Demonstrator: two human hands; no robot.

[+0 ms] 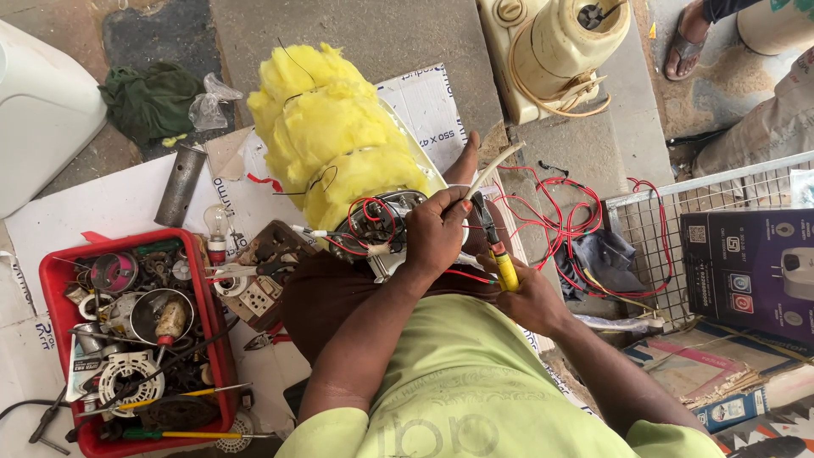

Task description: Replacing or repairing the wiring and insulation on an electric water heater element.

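Concrete floor spread with white printed sheets: wiring work on a yellow-insulated appliance body.
Left hand closed around a white sleeved wire above the exposed terminals; right hand grips yellow-handled pliers at the wire. Judged step: trimming a lead; next calls for steady jaw placement. Red parts tray lies left.

One yellow insulation-wrapped tank, one red parts tray, one light bulb, one grey metal tube, one green cloth, one wire mesh basket, one dark appliance box, one yellow-handled pliers, two hands at work.
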